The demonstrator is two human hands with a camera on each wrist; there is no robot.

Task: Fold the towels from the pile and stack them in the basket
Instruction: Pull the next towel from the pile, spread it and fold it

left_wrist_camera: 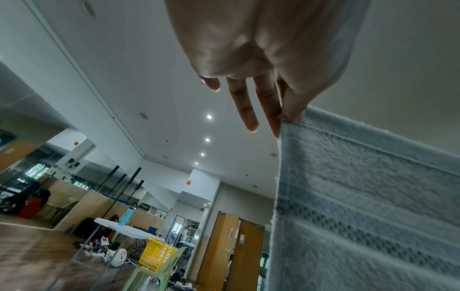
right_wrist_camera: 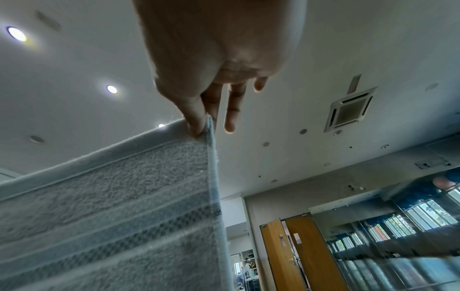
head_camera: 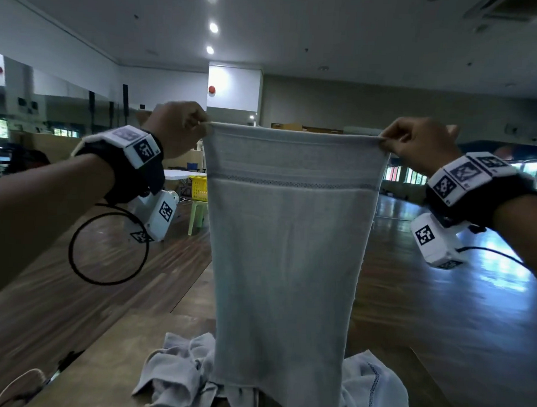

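Both hands are raised in front of the person: the left hand (head_camera: 175, 125) pinches one top corner of a pale grey-blue towel (head_camera: 287, 240), the right hand (head_camera: 418, 141) the other, with the spare fingers (left_wrist_camera: 242, 102) straight. That towel hangs full length and unfolded, its top edge taut, its lower end reaching the pile (head_camera: 176, 373) of crumpled towels on the wooden worktop (head_camera: 104, 349) below. Further off, a yellow basket (head_camera: 198, 187) sits on a green chair (head_camera: 198, 219); whether it holds anything cannot be told. By my reading, folding of this towel has yet to start, and the pile remains to be done.
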